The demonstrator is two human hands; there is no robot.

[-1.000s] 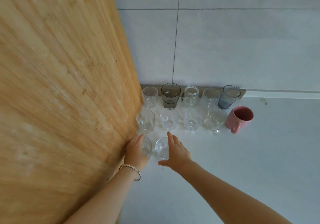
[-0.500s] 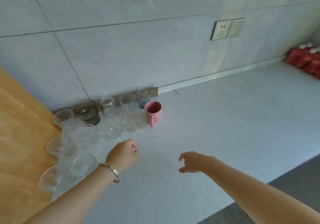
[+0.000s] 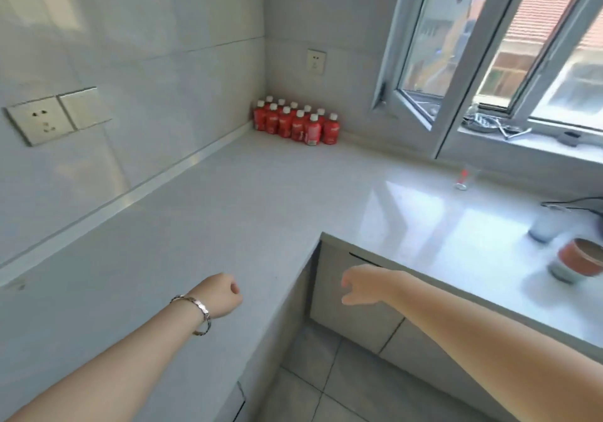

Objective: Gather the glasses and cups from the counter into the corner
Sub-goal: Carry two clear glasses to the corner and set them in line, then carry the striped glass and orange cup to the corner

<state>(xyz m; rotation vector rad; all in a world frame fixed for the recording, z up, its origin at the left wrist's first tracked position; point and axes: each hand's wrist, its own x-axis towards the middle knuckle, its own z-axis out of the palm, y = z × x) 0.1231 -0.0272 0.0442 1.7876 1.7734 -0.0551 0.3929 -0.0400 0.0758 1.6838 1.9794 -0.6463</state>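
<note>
Corner glasses out of view; hands (image 3: 219, 297) (image 3: 362, 286) (empty) hover.

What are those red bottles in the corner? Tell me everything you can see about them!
The red bottles are small, with white caps; their label print is too blurred to read. Roughly a dozen stand upright, packed close in rows on the pale counter, tucked into the far corner where the tiled walls meet.

The bottles (image 3: 295, 124) stand on the tabletop (image 3: 228, 209) in its far corner. Above the bottles is a wall socket (image 3: 316, 61). Right of the bottles stands a small glass (image 3: 465, 178); farther right of them and nearer, a tumbler (image 3: 543, 225) and a wide cup (image 3: 577, 263).
</note>
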